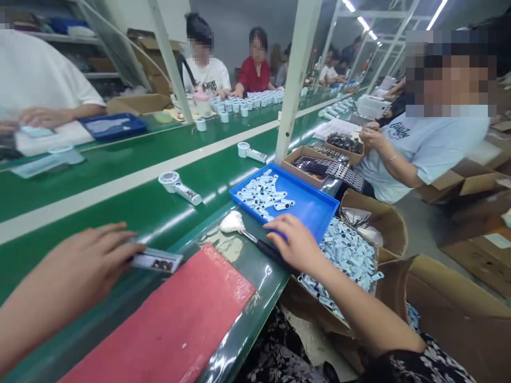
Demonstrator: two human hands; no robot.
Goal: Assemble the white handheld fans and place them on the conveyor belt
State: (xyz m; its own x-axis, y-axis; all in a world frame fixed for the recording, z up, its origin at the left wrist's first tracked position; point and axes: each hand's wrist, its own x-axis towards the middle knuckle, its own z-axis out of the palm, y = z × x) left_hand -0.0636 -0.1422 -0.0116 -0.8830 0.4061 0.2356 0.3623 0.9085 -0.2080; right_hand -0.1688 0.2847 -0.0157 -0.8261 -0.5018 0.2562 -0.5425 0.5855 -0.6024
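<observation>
Head view, items as recorded.

Left hand: lower left of frame, fingers closed on the near end of a flat pale-blue handle part with a dark inset, held just above the green conveyor belt.

Right hand: centre right, palm down, fingers curled over the black handle of a small brush with a white bristle head, at the near edge of a blue plastic tray; whether the grip was closed could not be told.

Tray contents: loose pale-blue handle shells.

Red mat: lower centre, lying under clear film on the belt edge.

Cardboard box: right of the hand, filled with more pale-blue shells.

Two assembled handheld fans: lying on the belt, mid-frame, well apart.

Cylindrical pale-blue units: standing in rows, upper centre.

Brown boxes of dark components: right of the white post.

Co-worker in a light-blue T-shirt: right of frame; script lettering on the chest, too small to read. Other seated workers at upper left and upper centre.
</observation>
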